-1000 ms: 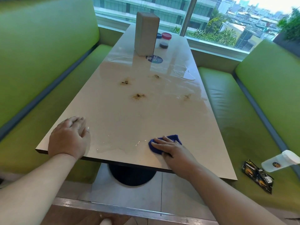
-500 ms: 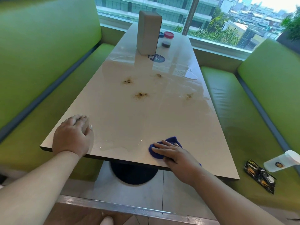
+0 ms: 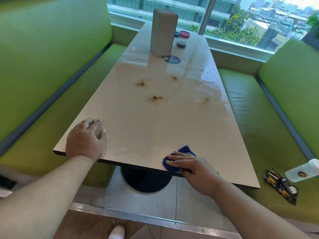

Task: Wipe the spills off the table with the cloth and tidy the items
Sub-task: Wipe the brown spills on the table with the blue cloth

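Drawn back to the near edge of the table (image 3: 155,126) since a second ago, blue cloth (image 3: 184,150) pressed under the flat-fingered right hand (image 3: 195,167), left hand (image 3: 85,139) resting open alongside; seemingly barely begun, with brown spills (image 3: 154,98) and water puddle (image 3: 208,77) unwiped.

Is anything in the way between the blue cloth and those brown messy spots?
No, nothing visible. The blue cloth under the right hand sits at the near edge, and only open tabletop lies between it and the nearest brown spot. The tall block stands beyond the spots.
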Demonstrator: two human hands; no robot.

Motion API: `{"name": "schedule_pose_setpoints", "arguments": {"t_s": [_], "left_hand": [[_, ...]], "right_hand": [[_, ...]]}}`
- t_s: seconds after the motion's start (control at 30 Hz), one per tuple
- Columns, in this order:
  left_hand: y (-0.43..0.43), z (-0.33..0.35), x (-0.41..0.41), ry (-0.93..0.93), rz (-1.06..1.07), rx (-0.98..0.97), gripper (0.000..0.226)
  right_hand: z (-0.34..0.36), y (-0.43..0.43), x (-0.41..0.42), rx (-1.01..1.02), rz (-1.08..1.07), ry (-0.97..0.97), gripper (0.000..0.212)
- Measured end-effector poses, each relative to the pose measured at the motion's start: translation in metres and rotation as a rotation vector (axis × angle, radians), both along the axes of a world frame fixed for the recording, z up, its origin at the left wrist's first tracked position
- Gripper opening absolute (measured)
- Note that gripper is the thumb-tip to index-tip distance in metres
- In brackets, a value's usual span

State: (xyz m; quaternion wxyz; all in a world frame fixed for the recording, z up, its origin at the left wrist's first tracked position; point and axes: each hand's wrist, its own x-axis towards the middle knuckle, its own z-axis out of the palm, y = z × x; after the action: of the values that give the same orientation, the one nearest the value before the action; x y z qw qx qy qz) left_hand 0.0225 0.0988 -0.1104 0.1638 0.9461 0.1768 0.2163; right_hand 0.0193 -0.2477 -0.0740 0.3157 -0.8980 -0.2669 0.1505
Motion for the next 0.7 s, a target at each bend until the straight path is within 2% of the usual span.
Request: {"name": "schedule_pose_setpoints", "arguments": {"t_s": [0.13,0.3,0.43,0.5,0.6,0.7], "left_hand": [[0.002,-0.001,0.000,0.013,-0.007,-0.018,0.049],[0.000,-0.002,0.001,0.037,0.000,-0.048,0.039],[0.001,0.003,0.000,0.047,-0.027,-0.059,0.044],[0.000,0.006,-0.001,0.072,-0.034,-0.061,0.039],[0.007,0.009,-0.003,0.121,-0.068,-0.025,0.041],[0.019,0.012,-0.004,0.161,-0.136,0.040,0.051]], "right_hand": [[0.004,0.029,-0.002,-0.093,0.144,-0.086,0.054],[0.000,0.028,0.004,-0.066,0.211,-0.089,0.054],[-0.003,0.021,0.006,0.139,-0.194,-0.075,0.052],[0.003,0.045,0.003,0.269,-0.285,-0.026,0.049],[0.010,0.096,0.002,0.236,-0.089,-0.124,0.050],[0.020,0.137,0.004,0.068,0.124,-0.200,0.052]]}}
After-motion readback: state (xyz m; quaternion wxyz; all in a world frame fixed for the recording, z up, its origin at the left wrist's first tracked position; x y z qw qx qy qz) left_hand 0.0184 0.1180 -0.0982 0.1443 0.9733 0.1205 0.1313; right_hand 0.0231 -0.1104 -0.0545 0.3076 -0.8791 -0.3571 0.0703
